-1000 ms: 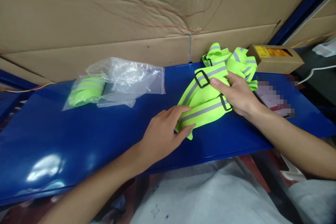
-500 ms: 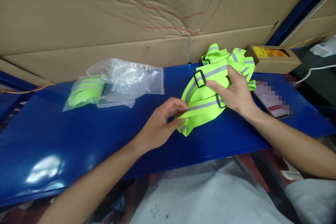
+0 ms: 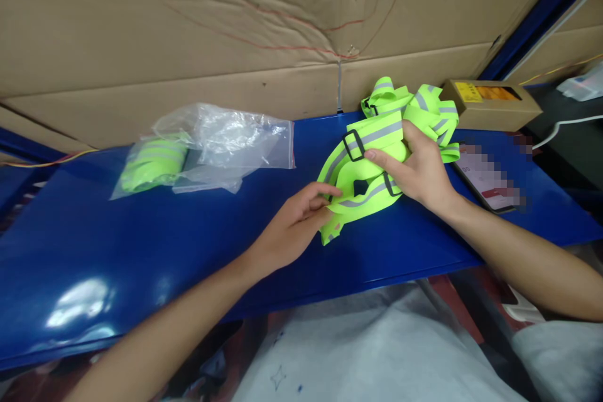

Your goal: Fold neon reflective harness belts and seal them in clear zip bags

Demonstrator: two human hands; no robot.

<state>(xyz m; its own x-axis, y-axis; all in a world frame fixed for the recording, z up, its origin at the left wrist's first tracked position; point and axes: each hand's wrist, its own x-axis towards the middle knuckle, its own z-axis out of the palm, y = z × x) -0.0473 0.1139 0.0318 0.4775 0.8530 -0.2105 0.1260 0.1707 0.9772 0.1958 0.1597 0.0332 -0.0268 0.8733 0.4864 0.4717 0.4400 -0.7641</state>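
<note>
My right hand [image 3: 421, 166] grips a folded bundle of neon-yellow reflective strap [image 3: 384, 133] with a grey stripe, its thumb beside a black slide buckle [image 3: 353, 145]. A second black buckle [image 3: 391, 184] sits on the strap just below that thumb. At the bundle's lower left, my left hand [image 3: 301, 220] has its fingers closed about the strap's edge, a loop gaping between the layers there. Behind my right hand lies a loose heap of the same strap [image 3: 426, 107], partly hidden.
Clear plastic zip bags [image 3: 240, 141] lie left on the blue table [image 3: 188, 245], one bag [image 3: 153, 163] with folded yellow strap inside. At the right are a phone [image 3: 487, 176] and a cardboard box [image 3: 492, 107]. A cardboard wall [image 3: 188, 25] stands behind.
The folded strap in my hands has shifted slightly left. Its lower layer has bowed away, opening a gap, and my left fingers have moved a little along the strap's edge.
</note>
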